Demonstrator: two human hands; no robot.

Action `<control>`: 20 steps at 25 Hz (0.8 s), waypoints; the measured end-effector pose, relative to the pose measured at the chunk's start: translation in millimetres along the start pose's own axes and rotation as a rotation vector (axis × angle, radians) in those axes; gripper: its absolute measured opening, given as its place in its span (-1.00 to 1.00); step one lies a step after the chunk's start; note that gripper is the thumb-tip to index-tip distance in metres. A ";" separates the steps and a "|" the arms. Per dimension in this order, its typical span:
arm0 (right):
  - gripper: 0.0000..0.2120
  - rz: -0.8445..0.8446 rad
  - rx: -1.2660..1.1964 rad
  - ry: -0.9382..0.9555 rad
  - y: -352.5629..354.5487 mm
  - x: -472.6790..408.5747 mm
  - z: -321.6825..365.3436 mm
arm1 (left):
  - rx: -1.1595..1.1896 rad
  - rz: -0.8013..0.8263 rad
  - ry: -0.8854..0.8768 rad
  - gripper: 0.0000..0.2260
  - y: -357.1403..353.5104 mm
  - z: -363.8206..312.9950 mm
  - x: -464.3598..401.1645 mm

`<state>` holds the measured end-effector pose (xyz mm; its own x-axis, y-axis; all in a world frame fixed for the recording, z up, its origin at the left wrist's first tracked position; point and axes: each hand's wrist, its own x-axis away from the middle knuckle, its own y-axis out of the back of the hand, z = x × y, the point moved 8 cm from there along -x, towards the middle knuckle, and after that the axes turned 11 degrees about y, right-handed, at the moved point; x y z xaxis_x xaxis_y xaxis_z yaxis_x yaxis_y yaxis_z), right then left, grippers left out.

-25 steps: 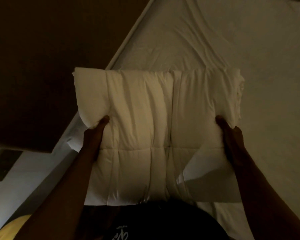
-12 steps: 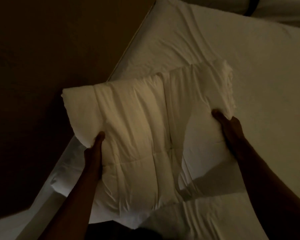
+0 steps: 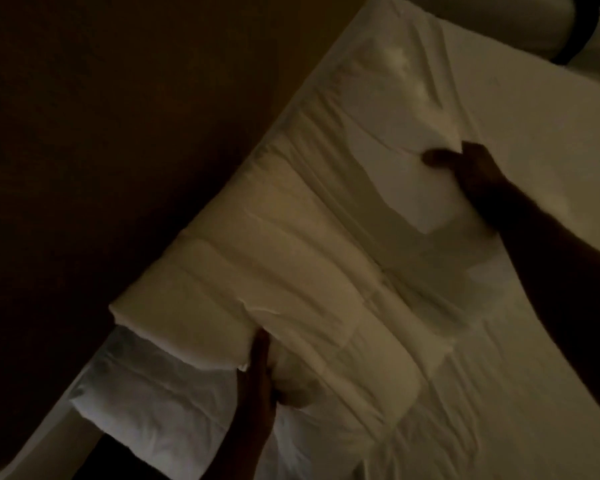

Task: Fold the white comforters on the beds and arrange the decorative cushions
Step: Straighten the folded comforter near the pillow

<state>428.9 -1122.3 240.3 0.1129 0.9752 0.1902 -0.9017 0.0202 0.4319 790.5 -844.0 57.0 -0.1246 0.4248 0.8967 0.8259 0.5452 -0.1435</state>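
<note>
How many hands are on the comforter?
2. The left hand grips the comforter's near edge; the right hand grips its far end, up on the bed.

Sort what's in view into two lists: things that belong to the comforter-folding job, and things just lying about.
Part of the job:
- folded white comforter, lying along the bed's edge
- left hand, gripping its near end
- right hand, gripping its far end
- bed with a white sheet, under the comforter

Just lying about:
- white pillow at lower left
- pale bolster with a dark band at top right, partly cut off
</note>
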 end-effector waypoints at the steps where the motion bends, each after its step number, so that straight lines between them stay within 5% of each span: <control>1: -0.28 0.021 0.044 0.043 -5.4 -27.4 4.7 | -0.010 0.034 -0.011 -0.26 -12.5 0.0 -3.3; 6: -0.13 0.057 0.646 0.091 -56.4 -126.4 -16.3 | -0.016 0.107 0.098 -0.41 -9.2 6.6 -59.9; 11: -0.26 0.370 0.775 0.143 -191.4 -58.3 -116.0 | -0.099 0.027 0.185 -0.47 23.5 -4.7 -85.2; 15: -0.38 0.242 0.739 0.136 -241.6 39.5 -143.4 | 0.109 -0.222 -0.102 -0.32 58.1 -57.7 -78.4; 18: -0.37 0.174 0.737 0.102 -261.1 100.8 -140.9 | -0.022 -0.459 -0.382 -0.40 93.1 -133.2 -75.2; 20: -0.34 0.176 0.750 0.113 -274.5 145.5 -139.6 | -0.132 -0.448 -0.355 -0.19 106.1 -162.8 -91.4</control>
<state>634.6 -955.2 26.3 -0.0855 0.9675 0.2378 -0.3746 -0.2524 0.8922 979.1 -942.6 28.0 -0.6350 0.4025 0.6593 0.7092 0.6422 0.2910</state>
